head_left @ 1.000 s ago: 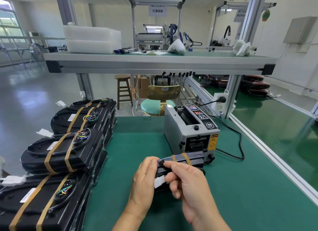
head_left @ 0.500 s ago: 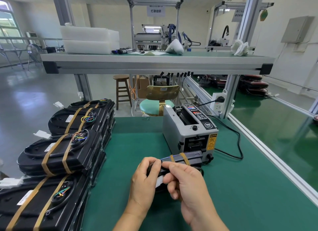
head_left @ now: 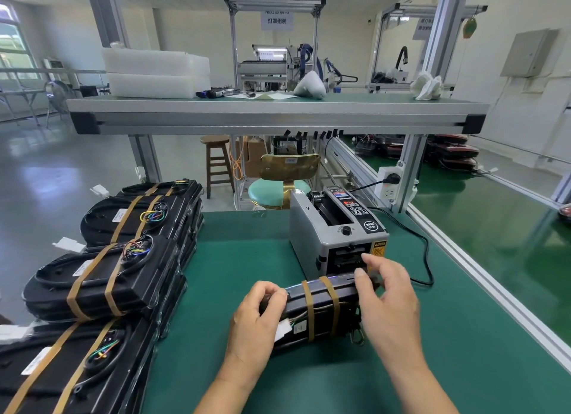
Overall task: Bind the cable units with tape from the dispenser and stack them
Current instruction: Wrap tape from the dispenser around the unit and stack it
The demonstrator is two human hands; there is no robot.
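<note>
Left hand [head_left: 259, 315] grips the left end of the taped cable unit [head_left: 321, 305], fingers curled over it. Right hand [head_left: 392, 302] arches over its right end, fingertips touching; grip cannot be determined. Unit lies on the green mat [head_left: 241, 259], just before the tape dispenser [head_left: 333, 237]. Bound stacks [head_left: 117, 277] line the mat's left edge, with open mat between.

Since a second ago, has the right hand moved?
Yes. The right hand went from beside the left hand along the cable unit to its right end, just in front of the mouth of the tape dispenser.
</note>
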